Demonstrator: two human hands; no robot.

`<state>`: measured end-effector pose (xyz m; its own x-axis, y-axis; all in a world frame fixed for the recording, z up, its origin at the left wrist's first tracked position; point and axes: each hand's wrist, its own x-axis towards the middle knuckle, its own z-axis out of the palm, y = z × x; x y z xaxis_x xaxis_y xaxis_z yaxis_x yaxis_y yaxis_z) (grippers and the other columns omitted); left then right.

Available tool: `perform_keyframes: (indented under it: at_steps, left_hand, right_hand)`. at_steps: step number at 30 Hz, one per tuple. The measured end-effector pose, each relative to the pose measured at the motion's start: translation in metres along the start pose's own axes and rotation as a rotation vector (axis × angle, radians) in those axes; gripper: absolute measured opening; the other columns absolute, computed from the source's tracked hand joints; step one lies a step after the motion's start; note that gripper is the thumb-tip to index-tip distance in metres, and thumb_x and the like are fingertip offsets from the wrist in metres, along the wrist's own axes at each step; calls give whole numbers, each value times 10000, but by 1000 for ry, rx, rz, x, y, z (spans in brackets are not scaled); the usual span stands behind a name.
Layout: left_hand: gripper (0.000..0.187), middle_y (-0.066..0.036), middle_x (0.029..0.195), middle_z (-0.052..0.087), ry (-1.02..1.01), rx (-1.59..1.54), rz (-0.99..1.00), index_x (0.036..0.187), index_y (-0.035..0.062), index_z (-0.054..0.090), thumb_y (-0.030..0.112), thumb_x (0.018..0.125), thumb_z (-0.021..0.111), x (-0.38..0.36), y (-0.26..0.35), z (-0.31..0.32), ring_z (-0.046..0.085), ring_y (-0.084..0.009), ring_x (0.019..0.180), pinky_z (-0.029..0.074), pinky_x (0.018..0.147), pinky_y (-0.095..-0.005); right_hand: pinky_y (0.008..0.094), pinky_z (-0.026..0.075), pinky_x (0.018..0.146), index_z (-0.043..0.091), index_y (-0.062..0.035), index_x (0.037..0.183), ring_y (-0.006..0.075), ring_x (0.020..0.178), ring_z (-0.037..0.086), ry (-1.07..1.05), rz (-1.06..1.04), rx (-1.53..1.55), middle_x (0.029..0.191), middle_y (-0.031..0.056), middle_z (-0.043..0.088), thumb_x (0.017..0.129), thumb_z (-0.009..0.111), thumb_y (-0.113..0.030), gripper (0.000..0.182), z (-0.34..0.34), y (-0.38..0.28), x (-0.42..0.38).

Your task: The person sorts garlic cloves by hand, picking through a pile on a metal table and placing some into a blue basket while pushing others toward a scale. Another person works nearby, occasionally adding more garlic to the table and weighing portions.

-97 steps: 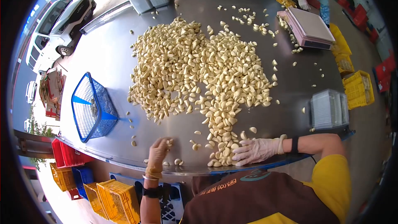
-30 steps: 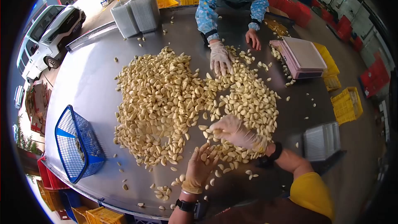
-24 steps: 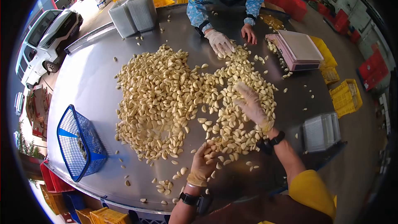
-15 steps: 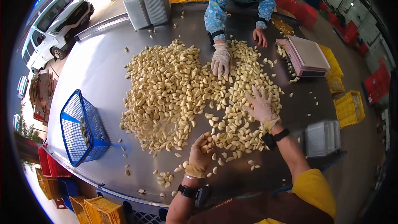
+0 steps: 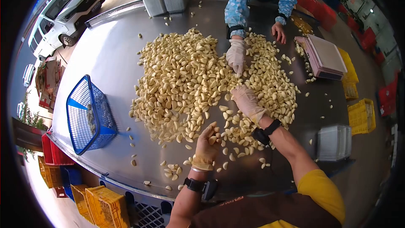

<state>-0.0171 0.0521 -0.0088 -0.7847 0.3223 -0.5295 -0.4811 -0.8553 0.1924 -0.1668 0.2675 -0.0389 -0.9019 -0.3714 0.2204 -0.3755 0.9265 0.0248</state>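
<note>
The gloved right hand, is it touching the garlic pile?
Touching: the head view shows the right hand lying flat on the garlic pile, cloves all around its fingers.

The gloved right hand (image 5: 247, 101), spread flat on the garlic cloves (image 5: 185, 80) half a second ago, now sits curled nearer the left hand (image 5: 207, 145), while the co-worker's gloved hand (image 5: 236, 55) reaches deeper into the pile.

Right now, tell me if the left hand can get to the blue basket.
Probably yes: the left hand sits cupped by the garlic cloves, and only bare steel table with stray cloves lies before the blue basket.
</note>
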Motion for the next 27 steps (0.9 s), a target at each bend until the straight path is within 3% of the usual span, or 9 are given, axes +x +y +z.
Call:
perform_keyframes:
  at_steps: [5, 7, 8, 11, 17, 19, 20, 23, 27]
  left_hand:
    - [235, -28, 929, 653, 37, 65, -22, 1181, 59, 622, 199, 1001, 562, 3, -2, 0, 586, -138, 770, 472, 652, -250]
    - [238, -26, 910, 661, 30, 55, 6, 1167, 47, 626, 207, 1006, 555, 2, -2, 0, 587, -127, 730, 479, 665, -256]
    - [232, -26, 912, 663, 26, 60, 10, 1164, 53, 627, 205, 1009, 548, 3, -2, -1, 588, -129, 739, 479, 672, -260]
    - [218, -35, 943, 649, 7, 28, -14, 1161, 59, 628, 188, 995, 571, 6, -3, -6, 582, -140, 770, 478, 661, -254]
    - [231, -35, 941, 650, -3, 49, -2, 1158, 49, 627, 207, 1006, 555, 3, -2, -2, 590, -144, 775, 500, 682, -259]
    - [229, -35, 929, 653, -8, 53, 3, 1159, 55, 628, 208, 1006, 554, 4, -4, -2, 596, -146, 765, 503, 680, -263]
    - [229, -35, 929, 653, -8, 46, 3, 1159, 55, 628, 208, 1006, 554, 4, -5, -2, 596, -146, 765, 503, 680, -263]
    - [227, -38, 918, 657, -9, 60, -20, 1156, 55, 629, 208, 1007, 551, 3, -6, -1, 604, -148, 752, 509, 684, -264]
    - [253, -32, 938, 656, -59, 63, -33, 1194, 51, 607, 216, 1014, 540, 7, -8, -6, 608, -156, 781, 510, 719, -284]
  right_hand:
    - [466, 502, 680, 693, -85, 880, 303, 855, 636, -133, 28, 69, 951, 128, 642, 805, 689, -298, 225, -15, -8, 11]
    - [474, 485, 679, 687, -83, 871, 311, 862, 627, -75, 189, 108, 962, 135, 638, 806, 698, -323, 249, -13, -17, 11]
    - [473, 469, 707, 678, -82, 861, 319, 863, 614, 42, 203, 98, 968, 132, 633, 821, 683, -314, 236, 6, -21, 11]
    - [461, 471, 772, 651, -53, 829, 320, 892, 607, 103, 136, 90, 919, 136, 630, 819, 704, -273, 227, 16, -23, 15]
    - [435, 469, 793, 710, -117, 883, 300, 955, 605, 46, 111, 436, 917, 94, 653, 846, 673, -249, 142, -10, -1, 5]
    - [436, 472, 790, 707, -125, 863, 296, 904, 619, 136, 21, 359, 917, 90, 658, 836, 687, -250, 129, -21, -5, -3]
    - [421, 458, 826, 716, -114, 925, 296, 944, 612, 78, 48, 225, 926, 88, 673, 798, 729, -223, 169, -24, -11, -4]
    - [439, 443, 818, 702, -119, 909, 289, 991, 602, -104, 118, 55, 966, 99, 673, 804, 700, -220, 146, -3, -17, 5]
    - [463, 436, 821, 689, -129, 896, 303, 888, 616, -15, 63, -167, 924, 112, 669, 822, 661, -224, 123, 2, -25, 10]
